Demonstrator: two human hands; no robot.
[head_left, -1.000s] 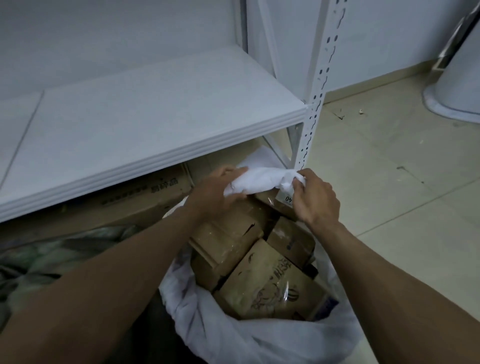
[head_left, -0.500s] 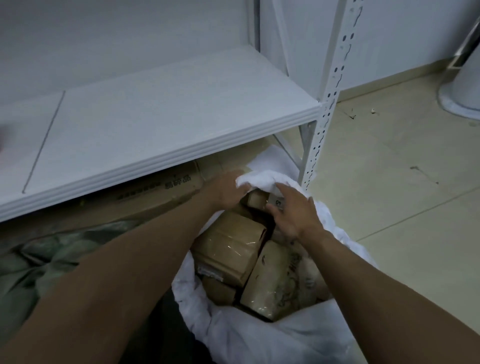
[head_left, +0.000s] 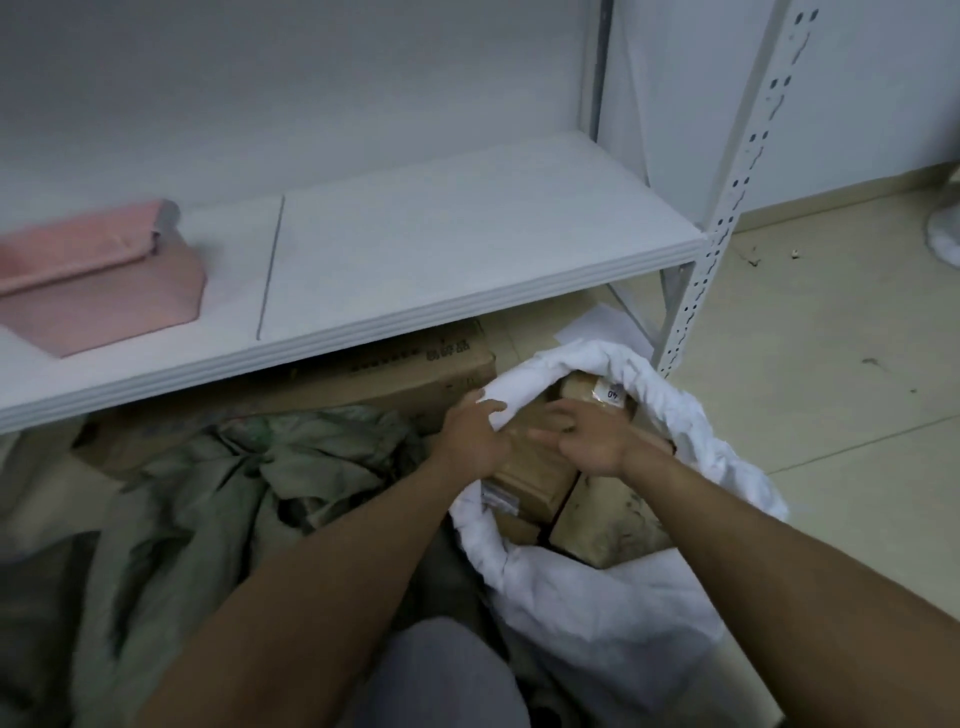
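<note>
Head view: the left hand (head_left: 475, 441) grips the rolled rim of the white bag (head_left: 597, 613), with fingers curled over the fabric and the thumb on its outer face. The right hand (head_left: 592, 441) lies on the top brown parcel (head_left: 530, 475) inside the bag's mouth. Its fingers are motion-blurred, so it cannot be told whether they are spread or closing. The bag stands on the floor, just beside the corner of the shelf (head_left: 467, 249). Recommended procedure: pull the rim outward to widen the opening, seat thumb and fingers on opposite parcel faces, then lift straight up, clear of the neighbouring parcels (head_left: 613, 525).
</note>
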